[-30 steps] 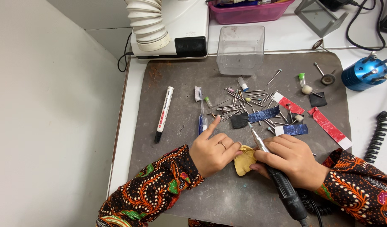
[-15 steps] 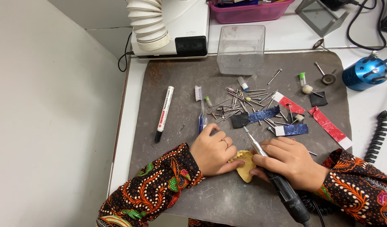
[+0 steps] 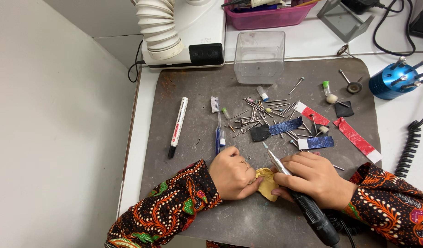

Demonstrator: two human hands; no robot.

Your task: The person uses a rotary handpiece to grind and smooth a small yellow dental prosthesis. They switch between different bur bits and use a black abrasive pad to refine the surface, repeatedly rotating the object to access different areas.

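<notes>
Starting at your left, a black-and-white marker (image 3: 178, 126) lies on the grey mat (image 3: 193, 92), its length running away from you, and just right of it a toothbrush (image 3: 217, 124) lies much the same way. Nearer you, your left hand (image 3: 232, 173) rests curled on the mat, its grip closed on the left edge of a small yellowish piece (image 3: 266, 183), which lies flat on the tabletop between your two hands and touches both. So the piece sits immediately right of your left grip and immediately left of your right one; neither hand is noticeably nearer. Your right hand (image 3: 315, 178) has its grip wrapped around a rotary handpiece (image 3: 294, 190), held like a pen. The tool's long axis runs diagonally, from the cord end low at your right up and leftward, and its tip points past the piece toward the scattered burs (image 3: 262, 112) and coloured strips (image 3: 356, 138) beyond, with a blue bur holder (image 3: 395, 81) far right.
</notes>
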